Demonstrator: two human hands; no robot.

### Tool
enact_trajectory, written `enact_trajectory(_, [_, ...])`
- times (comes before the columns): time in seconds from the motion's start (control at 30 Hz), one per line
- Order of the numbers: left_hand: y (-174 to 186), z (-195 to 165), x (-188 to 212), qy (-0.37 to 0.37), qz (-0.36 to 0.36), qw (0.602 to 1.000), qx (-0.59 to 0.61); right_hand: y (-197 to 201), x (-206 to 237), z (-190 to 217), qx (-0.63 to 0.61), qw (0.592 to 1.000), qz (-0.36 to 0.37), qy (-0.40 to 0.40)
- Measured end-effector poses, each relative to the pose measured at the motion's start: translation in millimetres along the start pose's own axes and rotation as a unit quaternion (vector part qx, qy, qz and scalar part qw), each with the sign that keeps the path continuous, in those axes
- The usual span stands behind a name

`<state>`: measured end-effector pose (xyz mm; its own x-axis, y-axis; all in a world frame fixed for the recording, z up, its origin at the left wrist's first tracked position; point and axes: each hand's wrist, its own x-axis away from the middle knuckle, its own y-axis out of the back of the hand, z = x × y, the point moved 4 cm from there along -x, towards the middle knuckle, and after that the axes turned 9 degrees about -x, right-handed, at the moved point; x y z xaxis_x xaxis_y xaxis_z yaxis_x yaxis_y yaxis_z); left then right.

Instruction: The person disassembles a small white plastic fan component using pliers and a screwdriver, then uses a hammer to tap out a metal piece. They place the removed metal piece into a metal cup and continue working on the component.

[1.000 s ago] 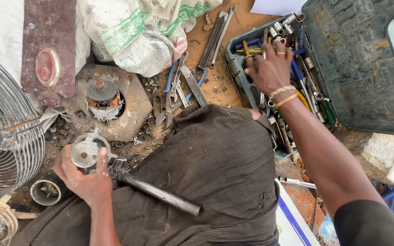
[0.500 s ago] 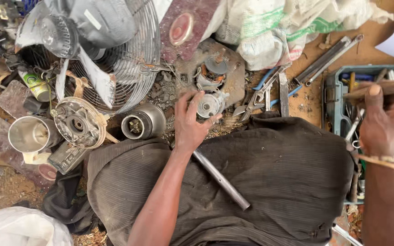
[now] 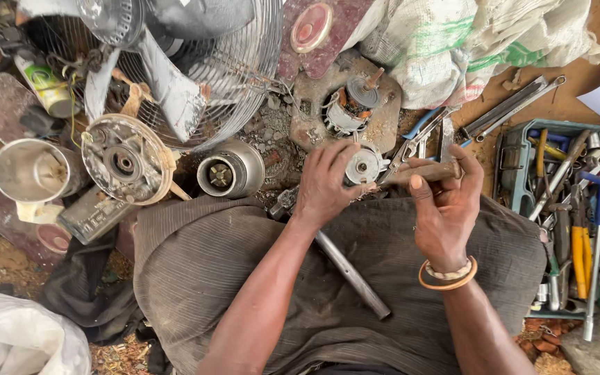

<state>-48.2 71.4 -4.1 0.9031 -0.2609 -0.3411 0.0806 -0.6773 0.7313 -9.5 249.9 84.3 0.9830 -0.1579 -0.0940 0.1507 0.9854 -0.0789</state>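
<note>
Where the dark cloth [image 3: 244,278] covers the lap at the picture's centre, the left hand [image 3: 328,184] is closed over a small round metal motor part [image 3: 364,165], fingers curled about its rim, holding it at the cloth's upper edge; the right hand [image 3: 446,212], at 3 o'clock from the left, is clenched around a wooden handle [image 3: 421,171] whose far end points toward the part, though whether it touches cannot be told; an orange bangle [image 3: 449,278] and a pale band sit on that wrist. A steel tube [image 3: 352,274] lies aslant on the cloth at 6 o'clock from the part. At 12 o'clock, a wound motor core [image 3: 348,107] stands on a stone slab; at 9 o'clock, a cup-shaped metal housing [image 3: 229,172]; further toward 9, a round end plate [image 3: 125,160] and a shiny tin cup [image 3: 32,170]. A wire fan guard [image 3: 237,62] with grey blades fills 11 o'clock; a white woven sack [image 3: 473,42] lies at 1 o'clock; an open tool tray [image 3: 515,163] of spanners and screwdrivers sits at 3 o'clock.
</note>
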Motion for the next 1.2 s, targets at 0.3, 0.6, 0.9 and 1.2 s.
enact_trajectory(0.3, [3, 16, 6, 0.05, 0.033, 0.998, 0.027, -39, -8, 3, 0.272, 0.92, 0.065, 0.275])
enact_trajectory(0.6, [2, 17, 9, 0.043, 0.012, 0.999, 0.031, -45, 11, 10, 0.306, 0.908, 0.087, 0.272])
enact_trajectory(0.9, [2, 17, 8, 0.045, 0.012, 0.999, 0.026, -49, 4, 24, 0.293, 0.927, 0.032, 0.232])
enact_trajectory(1.2, [10, 8, 11, 0.103, 0.009, 0.99, 0.101, -18, 1, 14, 0.243, 0.934, 0.039, 0.259])
